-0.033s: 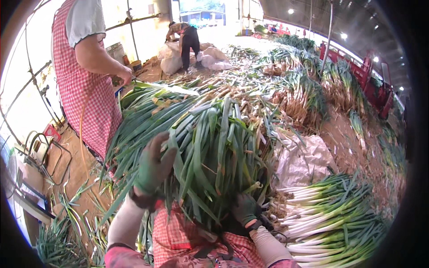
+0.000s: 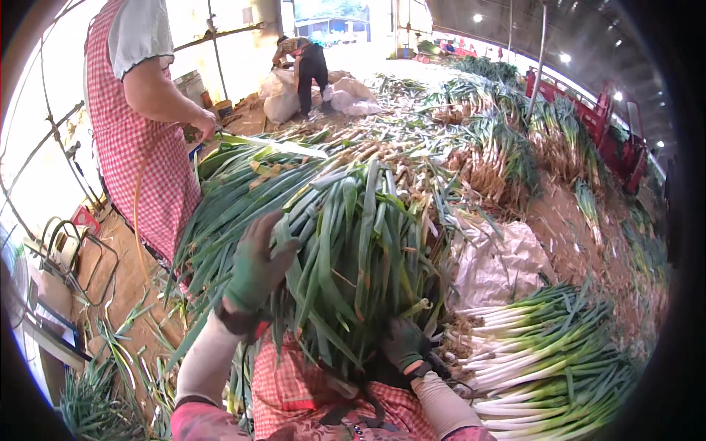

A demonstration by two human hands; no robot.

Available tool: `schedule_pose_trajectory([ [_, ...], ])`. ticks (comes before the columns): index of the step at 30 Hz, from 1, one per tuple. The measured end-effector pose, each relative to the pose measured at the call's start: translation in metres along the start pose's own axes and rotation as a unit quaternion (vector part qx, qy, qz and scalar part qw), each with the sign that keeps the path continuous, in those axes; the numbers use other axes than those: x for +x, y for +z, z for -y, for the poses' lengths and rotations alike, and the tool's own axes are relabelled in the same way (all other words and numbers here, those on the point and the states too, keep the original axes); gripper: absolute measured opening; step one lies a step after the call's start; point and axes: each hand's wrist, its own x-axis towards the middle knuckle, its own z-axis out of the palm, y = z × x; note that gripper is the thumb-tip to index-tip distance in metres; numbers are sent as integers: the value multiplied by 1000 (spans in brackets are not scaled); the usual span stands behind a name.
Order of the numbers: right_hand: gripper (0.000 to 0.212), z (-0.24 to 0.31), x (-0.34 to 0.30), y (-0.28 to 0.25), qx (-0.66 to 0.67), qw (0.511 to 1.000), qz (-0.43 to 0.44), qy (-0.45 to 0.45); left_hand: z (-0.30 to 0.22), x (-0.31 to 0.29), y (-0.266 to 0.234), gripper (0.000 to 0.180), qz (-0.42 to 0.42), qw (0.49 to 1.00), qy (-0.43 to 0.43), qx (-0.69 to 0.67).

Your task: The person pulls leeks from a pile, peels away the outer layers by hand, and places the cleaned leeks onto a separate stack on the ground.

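Observation:
A large heap of long green onions, like leeks (image 2: 353, 250), lies in front of me with its green leaves drooping toward my lap. My left hand (image 2: 259, 263), in a green and grey glove, is raised at the heap's left side, fingers stretched and thumb apart, with nothing in it. Low by the heap's front right edge, my right hand (image 2: 404, 344) is gloved too and its fingers look curled. Leaves and shadow hide what it may hold. To its right, cleaned green onions (image 2: 529, 360) lie in a pile, white stems toward me and green ends to the right.
At left stands a co-worker in a red checked apron (image 2: 151, 169), one hand over the heap's far end. Farther back, another person (image 2: 309, 70) bends over pale sacks (image 2: 281, 95). A white woven sack (image 2: 500, 264), unpeeled bundles (image 2: 493, 154) and a red vehicle (image 2: 603, 125) are on the right.
My left hand has shifted slightly up and to the right, its thumb farther over the leaves. The right hand and the heap look the same.

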Motion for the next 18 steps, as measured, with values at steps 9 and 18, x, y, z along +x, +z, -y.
schedule_pose_trajectory([
  [9, 33, 21, 4, -13, 17, 1000, -6, -1, 65, -35, 79, 81, 249, 913, 37, 320],
  [18, 35, 10, -4, -8, 14, 1000, 6, 9, 96, 40, 1, 25, 1, 964, -77, -255],
])
